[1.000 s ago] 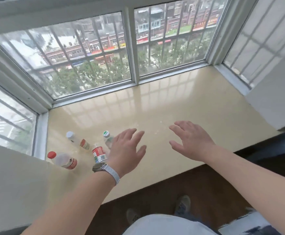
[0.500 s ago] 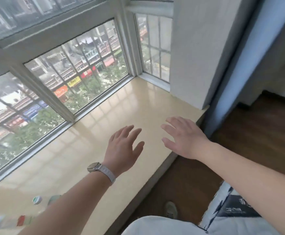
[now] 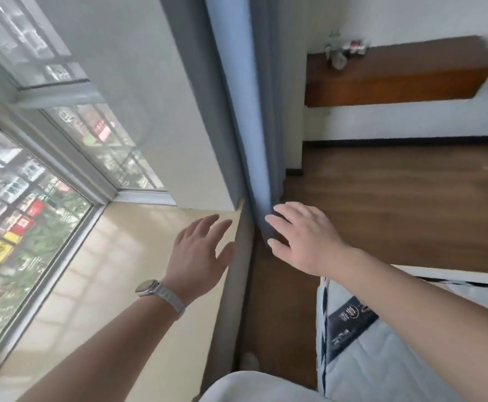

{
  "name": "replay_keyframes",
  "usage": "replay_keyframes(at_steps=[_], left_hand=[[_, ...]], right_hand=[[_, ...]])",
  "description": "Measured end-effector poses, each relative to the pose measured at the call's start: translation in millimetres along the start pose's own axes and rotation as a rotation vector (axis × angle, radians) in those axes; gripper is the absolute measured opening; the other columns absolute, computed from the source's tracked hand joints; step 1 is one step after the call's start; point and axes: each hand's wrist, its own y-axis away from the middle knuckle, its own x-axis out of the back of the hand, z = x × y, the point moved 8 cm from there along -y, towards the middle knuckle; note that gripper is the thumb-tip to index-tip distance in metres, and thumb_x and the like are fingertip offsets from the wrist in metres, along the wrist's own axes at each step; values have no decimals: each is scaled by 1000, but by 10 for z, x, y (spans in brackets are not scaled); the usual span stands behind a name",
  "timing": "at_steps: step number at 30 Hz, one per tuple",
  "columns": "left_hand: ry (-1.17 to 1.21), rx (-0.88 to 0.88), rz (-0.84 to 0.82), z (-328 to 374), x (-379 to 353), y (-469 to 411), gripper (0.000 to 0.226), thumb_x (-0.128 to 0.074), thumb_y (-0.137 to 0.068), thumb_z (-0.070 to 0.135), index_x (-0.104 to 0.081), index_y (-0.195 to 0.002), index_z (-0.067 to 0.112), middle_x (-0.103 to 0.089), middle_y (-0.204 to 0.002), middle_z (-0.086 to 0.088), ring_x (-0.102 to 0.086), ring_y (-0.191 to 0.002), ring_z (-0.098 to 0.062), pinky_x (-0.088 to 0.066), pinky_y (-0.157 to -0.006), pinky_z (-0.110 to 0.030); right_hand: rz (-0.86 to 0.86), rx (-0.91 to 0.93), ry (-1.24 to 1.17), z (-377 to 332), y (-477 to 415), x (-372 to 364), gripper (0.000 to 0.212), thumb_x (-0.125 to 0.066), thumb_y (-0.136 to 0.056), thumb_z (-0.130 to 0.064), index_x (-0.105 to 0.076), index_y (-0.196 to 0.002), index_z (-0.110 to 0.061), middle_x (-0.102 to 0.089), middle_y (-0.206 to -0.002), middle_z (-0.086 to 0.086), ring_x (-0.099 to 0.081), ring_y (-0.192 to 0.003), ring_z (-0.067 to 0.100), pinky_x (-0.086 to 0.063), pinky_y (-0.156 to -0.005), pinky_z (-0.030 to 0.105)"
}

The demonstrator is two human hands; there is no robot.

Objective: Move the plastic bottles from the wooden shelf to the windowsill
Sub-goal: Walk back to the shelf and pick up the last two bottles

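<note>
A brown wooden shelf (image 3: 405, 82) hangs on the white wall at the upper right. A small cluster of plastic bottles (image 3: 345, 52) stands at its left end, blurred and far from me. The beige windowsill (image 3: 115, 274) fills the lower left under the window. My left hand (image 3: 199, 253), with a watch on its wrist, hovers open over the sill's right edge. Held over the wooden floor beside it, my right hand (image 3: 303, 239) has its fingers spread and holds nothing. The bottles on the sill are out of view.
A blue-grey curtain (image 3: 237, 111) hangs beside a white wall pier (image 3: 138, 82) between sill and room. Brown wooden floor (image 3: 396, 204) stretches toward the shelf. A white mattress corner (image 3: 382, 358) with a dark label lies at the lower right.
My view has swung right, from the sill with its bottles to the curtain, floor and wooden shelf. Both hands stay open and empty in front of me.
</note>
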Motion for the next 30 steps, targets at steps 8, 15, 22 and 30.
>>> replay_keyframes(at_steps=[8, 15, 22, 30], left_hand=[[20, -216, -51, 394, -215, -791, 55, -39, -94, 50, -60, -136, 22, -59, -139, -7, -53, -128, -33, -41, -103, -49], [78, -360, -34, 407, -343, -1605, 50, -46, -94, 47, -60, -135, 23, -62, -137, -6, -56, -126, -34, -44, -102, -50], [144, -385, -9, 80, -285, -2568, 50, -46, -98, 46, -55, -141, 22, -58, -142, -7, -52, -130, -34, -40, -106, -51], [180, -442, 6, -28, -331, -3391, 48, -49, -98, 45, -56, -139, 22, -59, -140, -9, -54, -128, -35, -41, -105, -53]], right_hand=[[48, -219, 48, 637, -17, 109, 49, -48, -87, -45, -65, -121, -14, -61, -128, 10, -53, -121, 33, -40, -95, 45], [92, -364, 127, 1076, -478, 184, 47, -56, -89, -44, -60, -129, -18, -57, -134, 5, -50, -124, 29, -40, -93, 42], [105, -449, 165, 1370, -1328, 310, 50, -50, -92, -46, -54, -134, -20, -53, -136, 3, -47, -124, 27, -42, -95, 44], [109, -543, 216, 1688, -1858, 385, 51, -47, -92, -49, -53, -134, -22, -51, -139, 2, -45, -126, 27, -40, -98, 44]])
